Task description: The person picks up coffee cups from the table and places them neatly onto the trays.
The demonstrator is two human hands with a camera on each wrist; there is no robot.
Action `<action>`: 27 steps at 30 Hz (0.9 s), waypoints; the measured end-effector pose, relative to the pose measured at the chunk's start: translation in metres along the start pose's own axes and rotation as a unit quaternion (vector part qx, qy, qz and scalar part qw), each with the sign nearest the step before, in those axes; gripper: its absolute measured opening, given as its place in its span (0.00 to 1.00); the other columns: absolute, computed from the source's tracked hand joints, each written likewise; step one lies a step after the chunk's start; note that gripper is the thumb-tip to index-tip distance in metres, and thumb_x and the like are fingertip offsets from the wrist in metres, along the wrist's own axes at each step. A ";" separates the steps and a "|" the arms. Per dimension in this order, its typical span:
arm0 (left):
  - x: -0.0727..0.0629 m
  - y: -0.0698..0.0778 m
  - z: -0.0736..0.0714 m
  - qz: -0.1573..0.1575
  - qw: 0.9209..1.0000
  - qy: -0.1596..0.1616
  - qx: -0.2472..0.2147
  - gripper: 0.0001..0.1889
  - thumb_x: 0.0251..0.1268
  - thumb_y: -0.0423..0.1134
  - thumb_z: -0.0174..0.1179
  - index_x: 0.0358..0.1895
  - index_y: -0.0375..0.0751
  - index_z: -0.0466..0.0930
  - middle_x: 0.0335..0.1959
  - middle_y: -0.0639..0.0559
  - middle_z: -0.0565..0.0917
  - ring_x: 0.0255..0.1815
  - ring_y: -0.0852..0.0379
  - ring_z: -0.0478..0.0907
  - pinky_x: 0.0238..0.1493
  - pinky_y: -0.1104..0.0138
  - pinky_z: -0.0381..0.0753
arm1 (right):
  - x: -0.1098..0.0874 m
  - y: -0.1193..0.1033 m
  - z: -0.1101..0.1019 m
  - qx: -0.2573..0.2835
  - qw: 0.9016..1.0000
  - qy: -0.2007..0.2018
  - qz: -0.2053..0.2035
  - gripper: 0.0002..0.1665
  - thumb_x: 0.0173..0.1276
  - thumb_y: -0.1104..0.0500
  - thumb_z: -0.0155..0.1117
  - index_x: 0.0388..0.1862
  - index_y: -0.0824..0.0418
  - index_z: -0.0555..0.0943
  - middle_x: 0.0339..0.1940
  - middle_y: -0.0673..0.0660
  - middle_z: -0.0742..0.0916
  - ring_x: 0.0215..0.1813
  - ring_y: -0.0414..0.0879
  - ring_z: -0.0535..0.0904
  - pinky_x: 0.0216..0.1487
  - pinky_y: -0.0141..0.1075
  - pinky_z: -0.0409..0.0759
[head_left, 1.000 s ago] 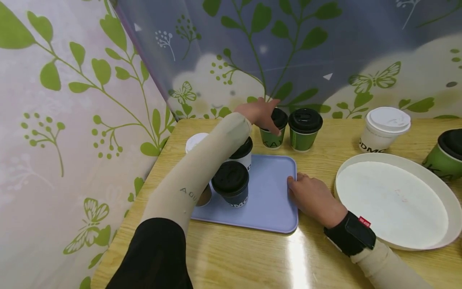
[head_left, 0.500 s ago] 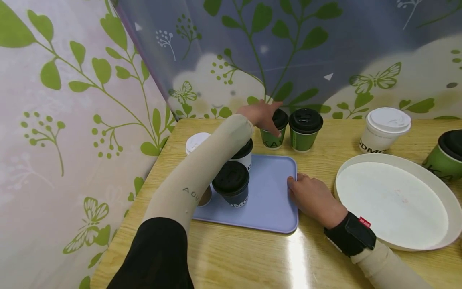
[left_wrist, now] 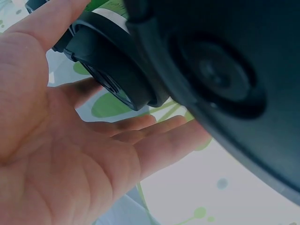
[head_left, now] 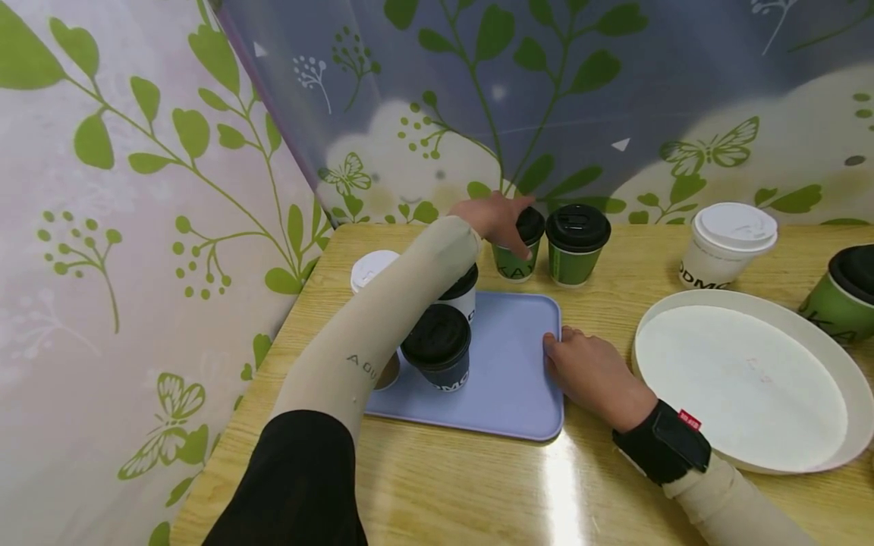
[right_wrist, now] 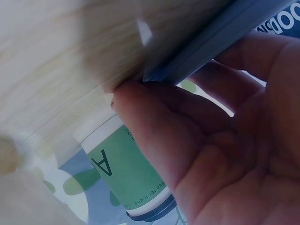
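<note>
In the head view my left hand (head_left: 488,218) reaches over the tray to a green paper coffee cup (head_left: 514,264) with a black lid. Its thumb and fingers are spread around the cup's lid, and the left wrist view shows the palm opened toward a black lid (left_wrist: 110,65). My right hand (head_left: 590,375) pinches the right edge of a lilac tray (head_left: 515,379); the right wrist view shows fingers (right_wrist: 150,126) under that edge. On the tray stand a dark blue cup (head_left: 447,371), a white cup (head_left: 462,302) and a brown cup (head_left: 388,371), partly behind my left sleeve.
Another green cup (head_left: 573,265) stands right beside the first. A white-lidded cup (head_left: 372,267) is at the left. Rightward are a round white tray (head_left: 751,387), a white cup (head_left: 717,254) and a green cup (head_left: 840,299). A patterned wall backs the wooden table (head_left: 444,485).
My left hand shifts very slightly right and down at the green cup between the first frame and now. The right hand, trays and cups stay where they were.
</note>
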State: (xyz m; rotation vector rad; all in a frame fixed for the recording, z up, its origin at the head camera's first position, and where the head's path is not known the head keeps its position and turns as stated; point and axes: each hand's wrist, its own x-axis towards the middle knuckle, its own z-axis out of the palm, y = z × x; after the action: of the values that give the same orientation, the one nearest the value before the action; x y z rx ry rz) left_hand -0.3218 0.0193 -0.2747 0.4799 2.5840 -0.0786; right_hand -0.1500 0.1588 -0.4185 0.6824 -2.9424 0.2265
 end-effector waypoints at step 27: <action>0.003 0.000 -0.002 0.039 0.999 -0.002 0.015 0.51 0.71 0.58 0.63 0.86 0.59 0.36 0.85 0.55 0.53 0.82 0.53 0.55 0.72 0.54 0.67 | -0.002 0.000 0.002 -0.001 1.000 0.021 -0.008 0.06 0.71 0.66 0.64 0.33 0.66 0.78 0.24 0.62 0.76 0.23 0.55 0.77 0.19 0.47 0.75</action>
State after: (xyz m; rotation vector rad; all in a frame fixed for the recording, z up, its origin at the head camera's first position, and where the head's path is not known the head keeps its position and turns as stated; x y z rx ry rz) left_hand -0.3256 0.0209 -0.2742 0.5915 2.5600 -0.0907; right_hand -0.1482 0.1598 -0.4207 0.6911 -2.8951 0.2341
